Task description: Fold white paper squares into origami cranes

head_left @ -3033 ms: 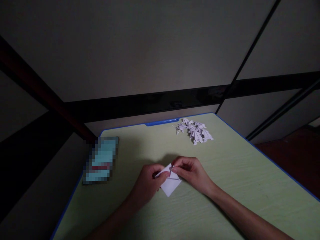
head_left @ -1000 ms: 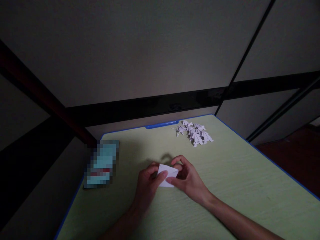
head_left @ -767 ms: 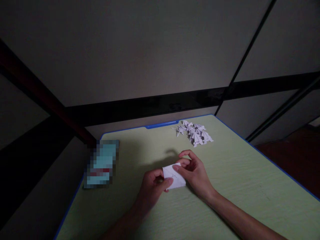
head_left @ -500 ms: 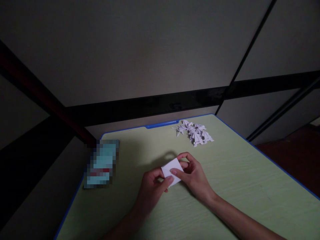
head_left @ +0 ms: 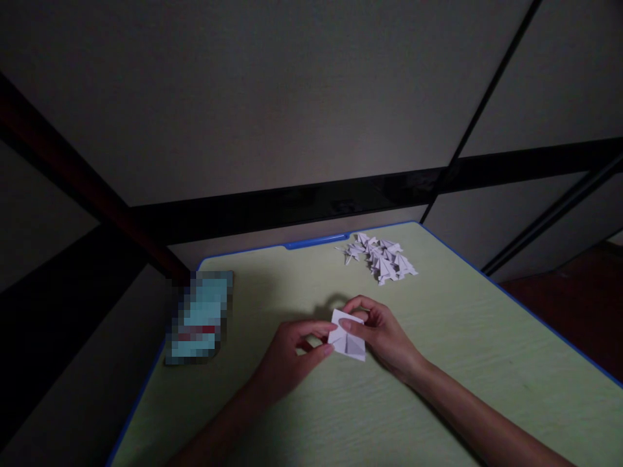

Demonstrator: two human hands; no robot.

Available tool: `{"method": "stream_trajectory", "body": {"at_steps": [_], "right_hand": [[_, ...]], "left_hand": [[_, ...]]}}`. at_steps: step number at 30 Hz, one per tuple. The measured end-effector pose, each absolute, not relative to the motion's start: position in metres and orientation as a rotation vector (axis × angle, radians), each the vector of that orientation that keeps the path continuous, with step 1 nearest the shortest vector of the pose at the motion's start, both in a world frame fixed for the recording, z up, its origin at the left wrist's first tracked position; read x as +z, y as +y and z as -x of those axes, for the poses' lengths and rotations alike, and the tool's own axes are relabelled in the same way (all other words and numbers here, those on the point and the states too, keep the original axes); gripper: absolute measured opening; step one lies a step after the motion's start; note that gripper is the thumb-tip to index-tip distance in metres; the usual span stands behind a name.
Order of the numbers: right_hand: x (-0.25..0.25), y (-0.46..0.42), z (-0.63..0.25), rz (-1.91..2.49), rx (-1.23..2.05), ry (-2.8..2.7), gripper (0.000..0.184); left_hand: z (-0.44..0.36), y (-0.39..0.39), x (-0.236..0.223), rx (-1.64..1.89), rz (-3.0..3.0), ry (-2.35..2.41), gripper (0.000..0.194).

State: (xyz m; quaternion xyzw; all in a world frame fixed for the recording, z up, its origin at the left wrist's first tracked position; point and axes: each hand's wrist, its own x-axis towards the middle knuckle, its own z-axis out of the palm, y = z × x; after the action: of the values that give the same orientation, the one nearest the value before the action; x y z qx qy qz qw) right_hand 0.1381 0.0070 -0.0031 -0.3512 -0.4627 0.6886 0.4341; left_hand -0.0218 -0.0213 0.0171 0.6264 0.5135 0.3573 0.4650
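Note:
A small white folded paper (head_left: 351,346) with crease lines is held just above the table between my two hands. My right hand (head_left: 382,331) pinches it from the right, the thumb flat on its face and the fingers behind it. At its left edge, my left hand (head_left: 292,353) has thumb and forefinger closed in on the paper. Several folded white paper figures (head_left: 384,259) lie in a cluster beyond my hands, toward the table's far right.
The pale green table (head_left: 272,415) has a blue rim and a blue groove (head_left: 316,242) at its far edge. On its left side lies a pixelated light-blue item (head_left: 202,318). Dark-banded panels (head_left: 287,117) rise right behind the table.
The paper has turned and shifted slightly right, showing a creased face with a shaded flap. My left thumb and forefinger have moved from its lower part to its left edge.

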Motion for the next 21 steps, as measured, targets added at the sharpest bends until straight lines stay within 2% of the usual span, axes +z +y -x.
{"method": "stream_trajectory", "body": {"at_steps": [4,9,16,21], "right_hand": [[-0.002,0.009,-0.141,0.909,1.653,-1.27,0.022],[0.0,0.008,-0.139,0.912,1.644,-1.341,0.018],[0.002,0.001,-0.133,0.882,1.734,-1.34,0.02],[0.004,-0.001,-0.132,0.873,1.717,-1.354,0.018]], "left_hand": [[0.02,-0.022,0.02,0.822,-1.586,1.279,0.024],[0.02,-0.021,0.018,0.897,-1.651,1.217,0.011],[0.018,-0.021,0.011,1.089,-1.546,1.242,0.018],[0.016,-0.022,0.006,1.067,-1.452,1.317,0.011]]}}
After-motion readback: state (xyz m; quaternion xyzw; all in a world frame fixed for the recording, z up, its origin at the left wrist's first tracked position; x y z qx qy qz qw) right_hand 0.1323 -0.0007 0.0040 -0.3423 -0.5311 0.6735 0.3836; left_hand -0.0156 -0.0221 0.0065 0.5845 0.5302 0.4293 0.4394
